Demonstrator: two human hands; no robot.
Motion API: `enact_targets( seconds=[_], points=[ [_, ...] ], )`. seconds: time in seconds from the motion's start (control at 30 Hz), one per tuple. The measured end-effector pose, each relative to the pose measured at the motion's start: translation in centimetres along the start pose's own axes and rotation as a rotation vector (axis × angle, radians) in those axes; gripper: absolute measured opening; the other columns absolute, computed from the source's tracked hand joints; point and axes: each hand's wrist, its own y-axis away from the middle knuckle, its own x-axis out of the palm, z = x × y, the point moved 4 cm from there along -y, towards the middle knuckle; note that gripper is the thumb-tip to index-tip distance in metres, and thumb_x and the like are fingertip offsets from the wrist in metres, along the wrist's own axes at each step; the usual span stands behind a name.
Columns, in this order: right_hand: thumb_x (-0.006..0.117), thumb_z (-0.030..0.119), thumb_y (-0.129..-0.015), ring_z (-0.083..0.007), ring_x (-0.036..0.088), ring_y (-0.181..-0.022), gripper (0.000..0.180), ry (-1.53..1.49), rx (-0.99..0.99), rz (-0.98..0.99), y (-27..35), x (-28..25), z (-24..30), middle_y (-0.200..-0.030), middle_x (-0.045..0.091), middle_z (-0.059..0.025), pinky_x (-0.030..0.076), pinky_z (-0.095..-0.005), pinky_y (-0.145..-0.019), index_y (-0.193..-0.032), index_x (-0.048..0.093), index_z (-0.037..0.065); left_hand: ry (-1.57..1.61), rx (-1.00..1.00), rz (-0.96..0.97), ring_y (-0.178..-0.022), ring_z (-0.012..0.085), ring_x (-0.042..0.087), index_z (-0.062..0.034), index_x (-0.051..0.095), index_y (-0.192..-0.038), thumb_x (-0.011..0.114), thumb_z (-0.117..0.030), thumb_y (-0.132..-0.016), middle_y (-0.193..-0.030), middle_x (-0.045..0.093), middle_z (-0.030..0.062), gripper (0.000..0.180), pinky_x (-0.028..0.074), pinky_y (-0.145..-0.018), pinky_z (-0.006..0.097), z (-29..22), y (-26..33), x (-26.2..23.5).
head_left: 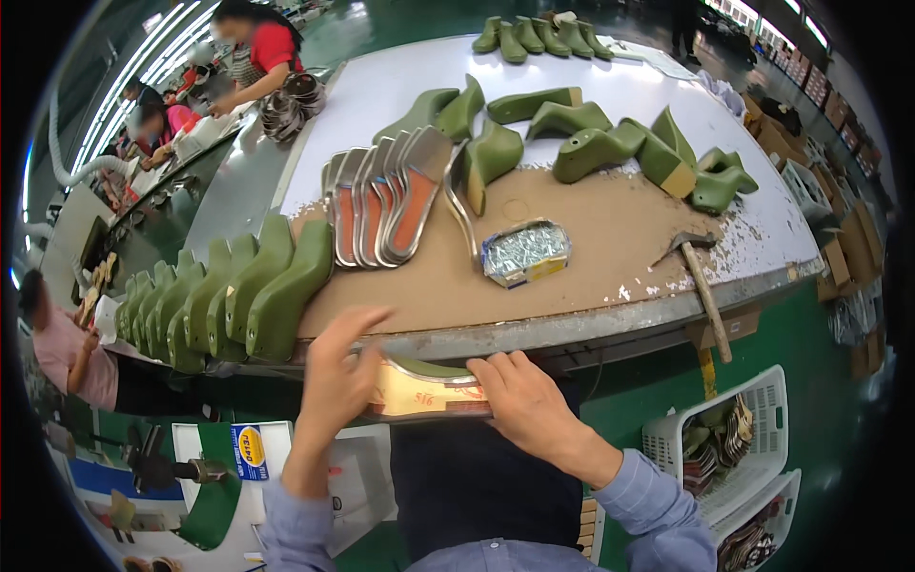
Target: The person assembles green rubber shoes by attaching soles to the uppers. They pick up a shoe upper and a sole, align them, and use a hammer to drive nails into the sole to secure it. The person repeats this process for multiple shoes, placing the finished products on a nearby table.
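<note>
Both hands hold a shoe last with a tan insole board and metal rim (424,386) against my lap, just below the table's front edge. My left hand (335,367) grips its left end, fingers raised. My right hand (519,400) presses on its right end. On the brown work board (591,257) above lie a fanned stack of metal-rimmed insole plates (386,205), a small open box of tacks (524,251) and a hammer (703,281) whose handle hangs over the edge.
A row of green shoe lasts (224,300) stands at the table's left front; more green lasts (610,143) lie scattered farther back. White baskets of parts (734,443) sit on the green floor at right. Other people work at a bench to the left.
</note>
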Motion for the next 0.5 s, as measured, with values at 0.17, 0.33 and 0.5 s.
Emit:
enact_targets(
  seconds=[0.17,0.33,0.5],
  points=[
    [0.074,0.013,-0.081,-0.0324,0.058,-0.089,0.043,0.055,0.050,0.088,-0.6,-0.8,1.3,-0.095,0.058,-0.0149,0.051,-0.0416,-0.079,-0.118,0.057,-0.001,-0.209,0.270,0.324,-0.093,0.0376,0.069,-0.0026,0.073,-0.111,0.066,-0.006,-0.085,-0.099,0.071,0.0203,0.028,0.055,-0.084,0.046,-1.7,-12.8,11.8],
    [0.089,0.013,-0.066,-0.0387,0.057,-0.093,0.065,-0.009,0.017,0.045,-0.4,0.8,1.5,-0.101,0.058,-0.0179,0.048,-0.0472,-0.081,-0.121,0.057,-0.001,-0.614,0.289,0.271,-0.082,0.0343,0.075,-0.0053,0.077,-0.079,0.074,-0.013,-0.075,-0.085,0.075,0.0184,0.009,0.060,-0.072,0.044,1.6,-18.4,19.2],
    [0.092,0.010,-0.058,-0.0397,0.057,-0.095,0.074,0.034,0.086,0.065,-0.1,-0.2,2.0,-0.103,0.058,-0.0190,0.048,-0.0475,-0.081,-0.121,0.055,-0.001,-0.520,0.275,0.234,-0.079,0.0347,0.074,-0.0068,0.078,-0.079,0.076,-0.019,-0.074,-0.080,0.074,0.0183,0.013,0.060,-0.070,0.044,-0.1,-17.9,18.5]
  ],
)
